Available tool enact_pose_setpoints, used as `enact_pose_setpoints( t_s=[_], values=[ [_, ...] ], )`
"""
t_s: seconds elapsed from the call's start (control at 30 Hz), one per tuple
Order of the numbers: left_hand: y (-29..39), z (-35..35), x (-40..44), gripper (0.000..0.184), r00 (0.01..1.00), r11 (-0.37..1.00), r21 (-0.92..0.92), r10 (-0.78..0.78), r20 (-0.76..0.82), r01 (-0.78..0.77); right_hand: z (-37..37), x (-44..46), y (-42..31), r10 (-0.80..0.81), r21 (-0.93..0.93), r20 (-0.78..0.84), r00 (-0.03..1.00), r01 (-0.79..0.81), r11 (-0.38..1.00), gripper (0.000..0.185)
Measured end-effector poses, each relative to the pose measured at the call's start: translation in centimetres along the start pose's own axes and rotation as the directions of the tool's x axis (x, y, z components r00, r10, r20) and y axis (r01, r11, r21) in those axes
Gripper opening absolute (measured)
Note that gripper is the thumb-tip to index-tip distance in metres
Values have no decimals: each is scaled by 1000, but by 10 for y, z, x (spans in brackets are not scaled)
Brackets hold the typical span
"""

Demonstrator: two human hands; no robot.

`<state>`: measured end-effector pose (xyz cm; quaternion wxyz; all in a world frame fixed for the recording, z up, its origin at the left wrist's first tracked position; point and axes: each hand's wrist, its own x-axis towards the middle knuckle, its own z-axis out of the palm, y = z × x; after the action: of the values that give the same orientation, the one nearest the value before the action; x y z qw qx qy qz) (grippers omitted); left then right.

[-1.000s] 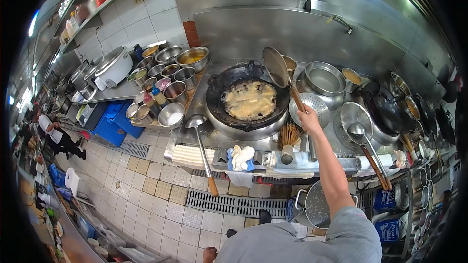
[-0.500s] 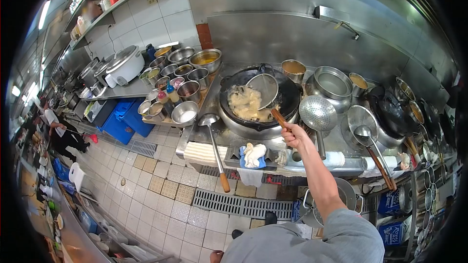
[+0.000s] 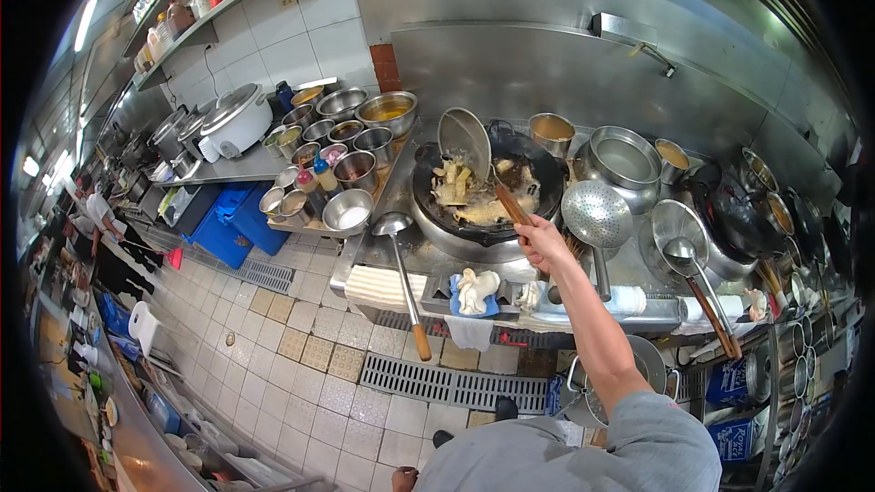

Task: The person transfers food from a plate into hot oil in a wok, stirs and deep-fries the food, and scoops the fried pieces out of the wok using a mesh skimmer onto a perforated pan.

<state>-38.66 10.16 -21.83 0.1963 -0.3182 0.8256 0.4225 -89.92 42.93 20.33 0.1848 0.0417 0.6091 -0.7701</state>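
Observation:
My right hand (image 3: 540,244) is wrapped round the wooden handle of a mesh strainer (image 3: 466,138). The strainer's bowl is tilted up on edge over the back left of a black wok (image 3: 421,184). Bubbling oil and golden fried pieces (image 3: 452,189) are in the wok, with several pieces heaped just below the strainer's rim. Only a small part of my left hand (image 3: 405,479) shows at the bottom edge, low beside my body; its fingers are mostly hidden. A perforated ladle (image 3: 596,213) rests right of the wok, and a wooden-handled ladle (image 3: 392,224) lies to its left.
Metal bowls (image 3: 347,211) and squeeze bottles (image 3: 324,173) crowd the left counter. A pot (image 3: 551,134) stands behind the wok. A second strainer (image 3: 679,228) and another wok (image 3: 743,214) are at right. A folded cloth (image 3: 478,292) lies on the front edge. People (image 3: 109,223) stand far left.
The strainer has swung left and tipped up on edge, my right hand moving slightly left with it. The fried pieces have shifted in the wok, and foam has moved toward the right.

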Motion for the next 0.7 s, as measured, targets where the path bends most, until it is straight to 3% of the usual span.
enact_pose_setpoints(
  t_s=[0.13,0.33,0.4,0.5,0.53,0.57,0.6,0.63,0.67,0.7],
  values=[
    [2,1,0,30,1000,1000,31,-2,10,2,-10,1,-6,-32,-17,-1,1000,32,999,6],
    [24,0,0,31,999,996,78,-32,8,31,-47,14,-4,76,304,85,994,-98,948,7],
    [40,-3,-9,30,997,994,-68,-83,-6,82,-66,23,1,136,514,134,982,-186,837,6],
    [43,-4,-9,31,998,997,23,-67,-20,67,-83,23,-13,48,501,6,999,-44,864,7],
    [42,-4,-9,30,989,986,-83,-147,-9,145,-96,34,-13,-30,387,-57,998,50,921,14],
    [41,-2,-9,30,989,986,-84,-146,-7,145,-108,52,-12,-30,386,-58,998,50,921,14],
    [39,-2,-11,30,990,982,-127,-139,-14,136,-122,77,-9,-220,5,-246,944,229,974,22],
    [38,0,-13,30,991,977,-170,-135,-20,129,-136,99,-5,-449,-396,-336,828,308,865,30],
    [38,1,-17,30,990,976,-169,-140,-19,135,-156,120,1,-444,-396,-335,831,303,867,30],
    [38,1,-22,31,998,989,-133,-64,-26,60,-178,139,7,-619,-690,-355,701,250,679,36]
  ],
)
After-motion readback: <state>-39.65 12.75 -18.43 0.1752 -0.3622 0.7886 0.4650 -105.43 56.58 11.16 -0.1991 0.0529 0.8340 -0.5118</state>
